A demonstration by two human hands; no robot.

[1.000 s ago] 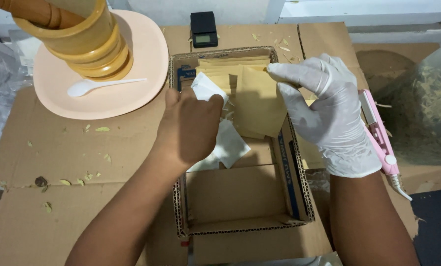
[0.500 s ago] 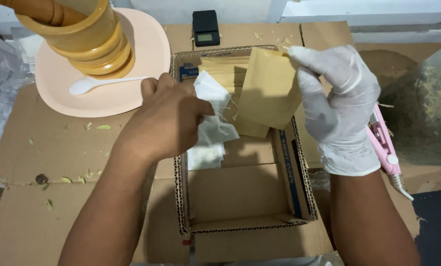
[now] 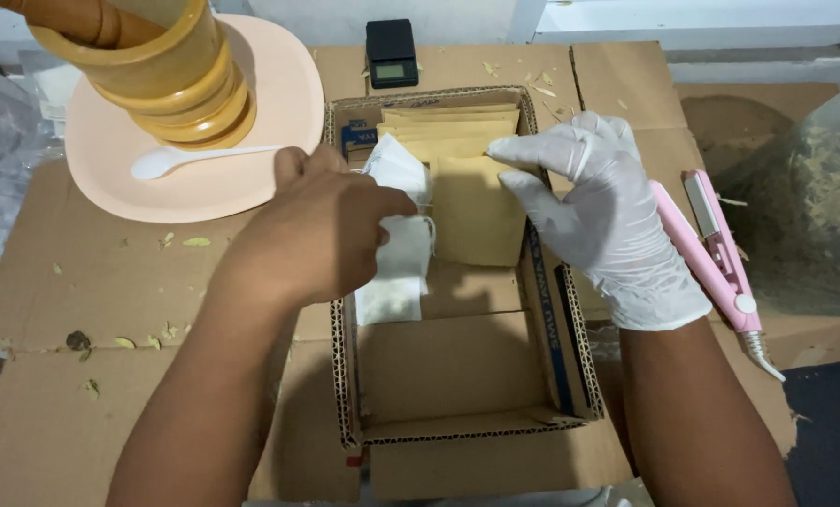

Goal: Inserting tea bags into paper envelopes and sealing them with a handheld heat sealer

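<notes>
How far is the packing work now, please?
Done: several tan envelopes already stand stacked in the cardboard box. In hand: left hand holds white sachets; gloved right hand holds one tan envelope. Left: the box's near half looks unfilled.

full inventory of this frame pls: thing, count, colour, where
cardboard box: 1, brown, open, centre
paper pouches: a stack, count unclear, tan, far end of the box
filter bags: at least 2, white, over the box's left side
plate: 1, pale pink, upper left
mortar: 1, yellow wood, on the plate
pestle: 1, brown wood, in the mortar
spoon: 1, white plastic, on the plate
small scale: 1, black, beyond the box
heat sealer: 1, pink, right of the box
clear bag of dried leaves: 1, far right
cardboard sheet: brown, under everything, scattered with leaf bits
left hand: bare, holding the filter bags
right hand: white glove, pinching the front pouch
</notes>
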